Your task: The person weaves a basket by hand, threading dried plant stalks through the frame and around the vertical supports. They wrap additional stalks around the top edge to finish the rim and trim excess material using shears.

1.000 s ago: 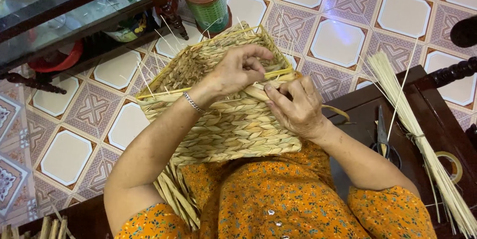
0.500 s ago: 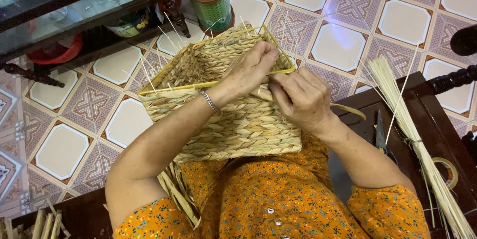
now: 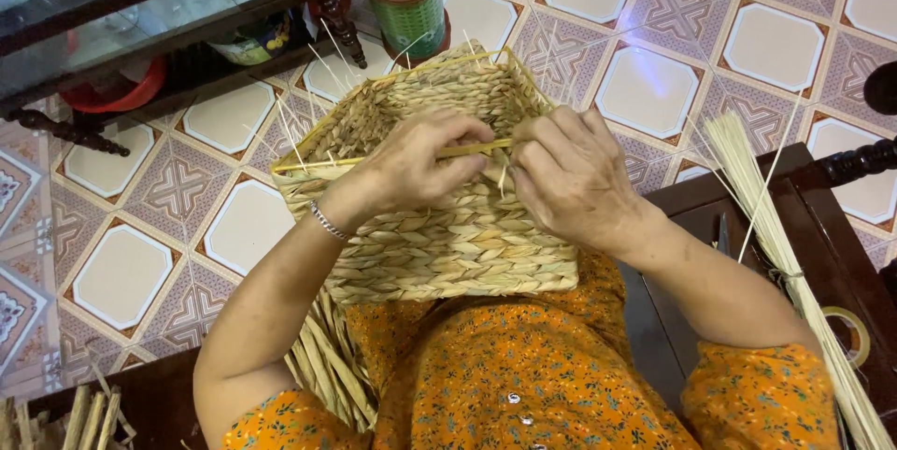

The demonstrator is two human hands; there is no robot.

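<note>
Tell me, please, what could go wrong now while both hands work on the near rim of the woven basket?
1. Thin stiff strands stick up around the basket rim; they might prick the left hand or right hand.
2. The basket rests on the lap and juts past the knees; it might tip toward the tiled floor.
3. The reed bundle lies near the right elbow; a nudge might scatter it.

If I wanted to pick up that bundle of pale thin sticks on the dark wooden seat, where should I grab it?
Probably at its tied waist: the bundle of pale sticks is cinched by a band there, so the sticks stay together, while the far end fans out loose. It lies flat and lengthwise on the dark wooden seat, so come from above and close around that tied spot.
</note>
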